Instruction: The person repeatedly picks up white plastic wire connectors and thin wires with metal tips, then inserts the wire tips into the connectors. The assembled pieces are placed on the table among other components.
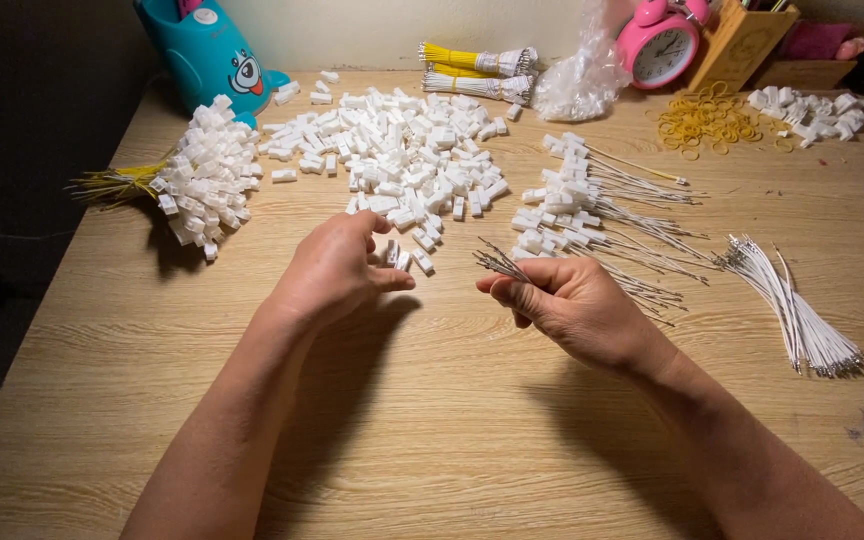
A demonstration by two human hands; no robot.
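1. Pale wood-grain tabletop point(432, 420), seen from the head camera looking down at two bare hands.
2. Right hand point(572, 305): grip clamped on a small bunch of thin wires point(500, 265), metal tips fanning out to the far left of the fingers.
3. Left hand point(337, 270): fingers curled together, thumb pointing right, at the near edge of the big pile of white plastic connectors point(407, 155). A few loose connectors lie just beside the fingertips. Cannot tell if it has one pinched.
4. The hands are near each other, not touching, at mid-tabletop.
5. Right of the pile: finished wires with connectors fitted point(577, 205), laid in a loose heap, wire ends trailing right.
6. Near right: bundle of bare white wires point(797, 315), tips pointing near-right.
7. Far left: cluster of connectors on yellow wires point(207, 175), next to a teal plastic container point(202, 50).
8. Far centre: tied yellow wire bundle point(472, 60) and white wire bundle point(477, 87), with a clear plastic bag point(582, 75) to their right.
9. Far right: pink alarm clock point(660, 45), wooden box point(737, 40), scattered yellow rubber bands point(707, 118), small second heap of connectors point(812, 110).
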